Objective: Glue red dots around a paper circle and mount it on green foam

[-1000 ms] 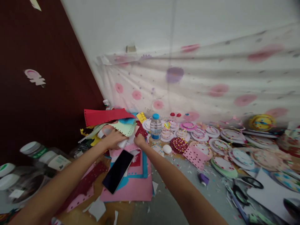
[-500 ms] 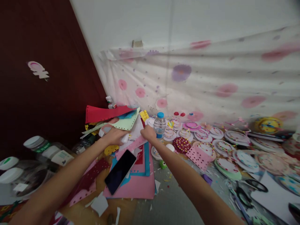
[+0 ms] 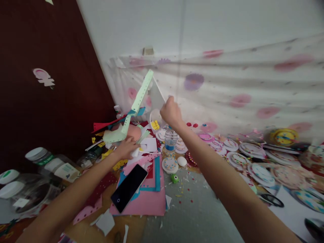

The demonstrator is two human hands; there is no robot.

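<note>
My right hand (image 3: 171,112) is raised above the table in a closed grip on a white paper sheet (image 3: 156,96), lifted out of the pile. A pale green punched sheet (image 3: 138,98) rises with it at the left. My left hand (image 3: 126,147) rests low on the heap of coloured craft papers (image 3: 118,131), fingers curled round something white that I cannot make out. A black phone (image 3: 129,187) lies on pink paper (image 3: 144,202) just below my left hand. A small water bottle (image 3: 170,141) stands under my right wrist.
Several decorated paper discs (image 3: 235,155) cover the right side of the table. Scissors (image 3: 272,199) lie at the right front. Plastic jars with white lids (image 3: 37,162) stand at the left by a dark red door (image 3: 37,101). A flower-print cloth (image 3: 227,91) hangs behind.
My right hand has risen from the pile by the bottle to well above it, pulling the white sheet and the green punched sheet upward. My left hand stays on the heap.
</note>
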